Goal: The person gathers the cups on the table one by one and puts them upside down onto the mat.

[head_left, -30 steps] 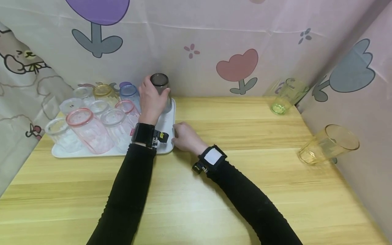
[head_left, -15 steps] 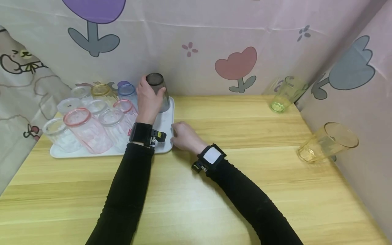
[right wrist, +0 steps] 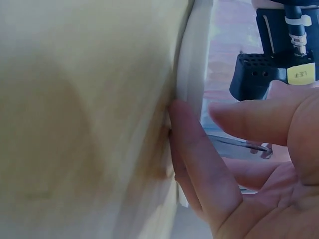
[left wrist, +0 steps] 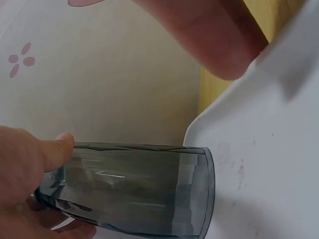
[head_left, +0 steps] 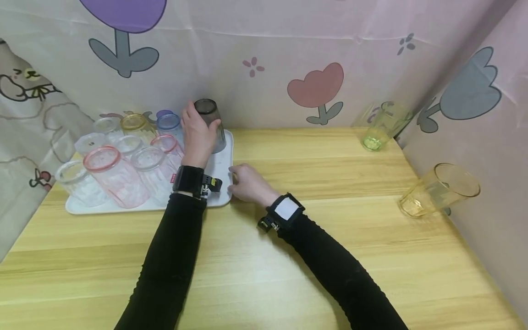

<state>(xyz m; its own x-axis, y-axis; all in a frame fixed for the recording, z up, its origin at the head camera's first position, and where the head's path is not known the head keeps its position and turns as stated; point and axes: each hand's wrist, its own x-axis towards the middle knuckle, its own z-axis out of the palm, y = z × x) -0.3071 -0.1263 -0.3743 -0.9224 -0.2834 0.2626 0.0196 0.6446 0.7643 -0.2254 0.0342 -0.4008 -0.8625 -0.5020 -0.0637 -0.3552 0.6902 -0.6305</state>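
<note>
My left hand [head_left: 199, 137] grips a smoky grey drinking glass [head_left: 215, 130] by its upper end, at the back right of the white tray [head_left: 222, 174]. In the left wrist view the glass [left wrist: 134, 189] is upside down, its wide mouth at the tray surface [left wrist: 269, 164] and my fingers round its base. My right hand [head_left: 249, 183] is at the tray's right edge. In the right wrist view its fingers [right wrist: 199, 159] press the outer side of the tray rim [right wrist: 194, 64], and the thumb is over the inner side.
Several upturned glasses crowd the tray's left, among them a pink glass [head_left: 119, 178], a yellow glass [head_left: 138, 128] and a blue glass [head_left: 170, 126]. On the wooden table [head_left: 313, 183] at right, a green glass [head_left: 381, 130] and an amber glass [head_left: 433, 192] stand mouth up. Patterned curtain [head_left: 264, 96] hangs behind.
The grey glass's upper end has moved slightly left with my left hand. My right hand stays at the tray edge. The head view has shifted a little.
</note>
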